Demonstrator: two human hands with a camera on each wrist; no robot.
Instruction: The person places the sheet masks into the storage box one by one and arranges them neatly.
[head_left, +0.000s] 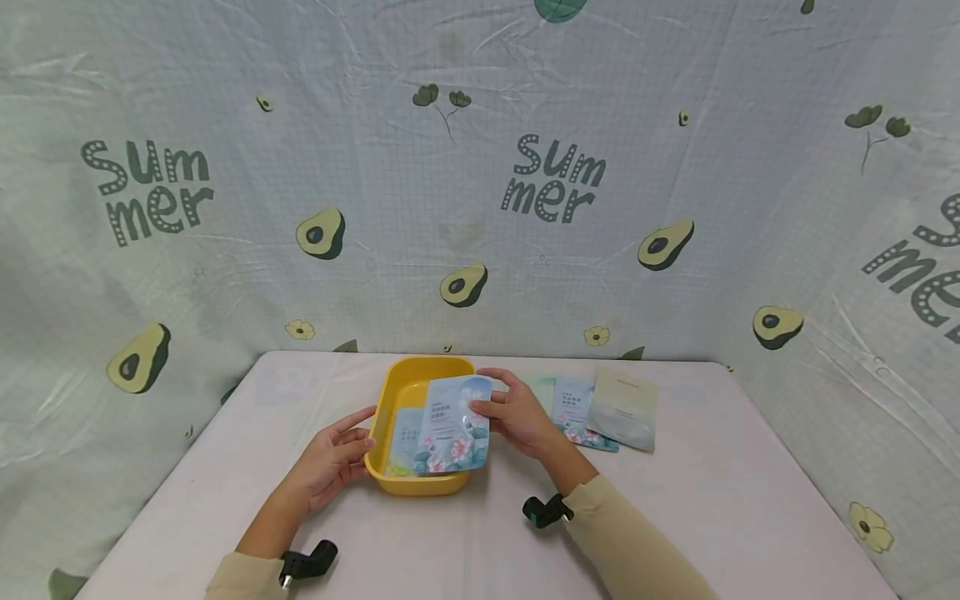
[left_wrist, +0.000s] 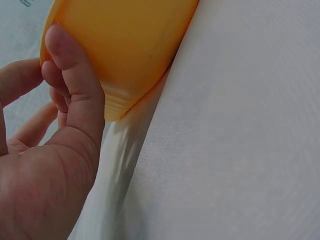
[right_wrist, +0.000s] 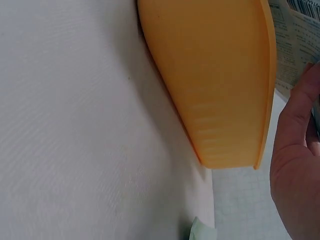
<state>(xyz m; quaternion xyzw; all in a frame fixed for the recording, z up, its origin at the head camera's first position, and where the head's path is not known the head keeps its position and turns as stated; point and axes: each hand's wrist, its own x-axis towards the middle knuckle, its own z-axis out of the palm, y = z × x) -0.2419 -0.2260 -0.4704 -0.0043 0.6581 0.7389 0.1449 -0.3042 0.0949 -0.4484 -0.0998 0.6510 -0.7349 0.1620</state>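
A yellow plastic basin (head_left: pixel 382 417) stands on the table in the head view. At its left side my left hand (head_left: pixel 330 465) holds the rim; the left wrist view shows the thumb and fingers (left_wrist: pixel 75 90) at the basin's edge. My right hand (head_left: pixel 517 414) pinches a blue floral sheet-mask packet (head_left: pixel 450 417) by its right edge, over the basin. Printed text and a barcode show on the packet's back (right_wrist: pixel 295 35) in the right wrist view. Under it, another light-blue packet (head_left: pixel 403 437) with a yellow-green corner lies in the basin, partly covered.
Right of the basin lie more packets: a blue floral one (head_left: pixel 572 408), a beige one (head_left: pixel 624 408) overlapping it, and a pale green one (head_left: pixel 543 390) partly behind my right hand. A white cloth covers the table (head_left: pixel 675 517). A printed curtain (head_left: pixel 375 208) surrounds it.
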